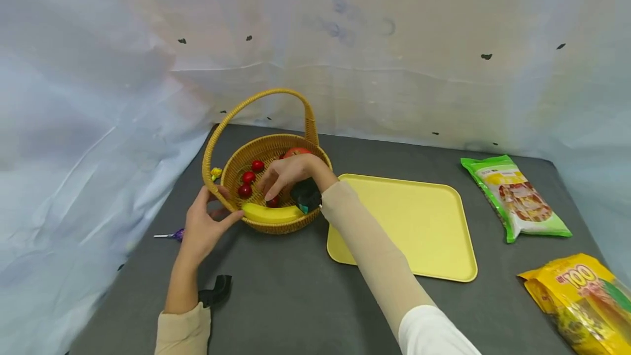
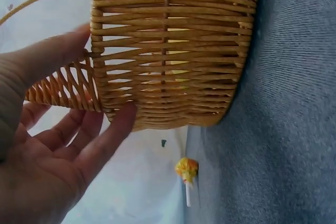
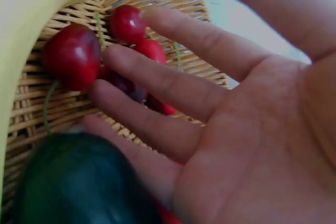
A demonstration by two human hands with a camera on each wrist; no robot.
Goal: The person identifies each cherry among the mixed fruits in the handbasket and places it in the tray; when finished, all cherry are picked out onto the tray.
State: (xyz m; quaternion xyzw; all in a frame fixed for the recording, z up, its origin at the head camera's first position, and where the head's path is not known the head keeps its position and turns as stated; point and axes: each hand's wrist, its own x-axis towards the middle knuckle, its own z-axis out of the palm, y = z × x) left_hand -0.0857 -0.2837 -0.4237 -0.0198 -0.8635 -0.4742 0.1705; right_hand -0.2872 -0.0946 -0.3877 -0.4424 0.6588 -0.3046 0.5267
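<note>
A wicker basket (image 1: 281, 229) with a tall arched handle holds a banana (image 1: 273, 213), several cherries (image 1: 248, 177) and a round red fruit (image 1: 297, 152). My left hand (image 1: 203, 227) grips the rim at the handle's foot, thumb on one side and fingers on the other (image 2: 68, 145). Inside the basket, my right hand (image 1: 286, 173) reaches down among the cherries. Its fingers look loosely extended in the right wrist view, tips close to a dark red cherry (image 3: 73, 56); whether they touch it I cannot tell. A dark green rounded thing (image 3: 84, 182) lies beside them.
Right of the basket lies a yellow tray (image 1: 414, 223), partly under my right forearm. Farther right are a green-and-white food packet (image 1: 522, 196) and a yellow bag (image 1: 586, 300). A yellow lollipop (image 2: 187, 169) and a purple one (image 1: 177, 234) lie at the left.
</note>
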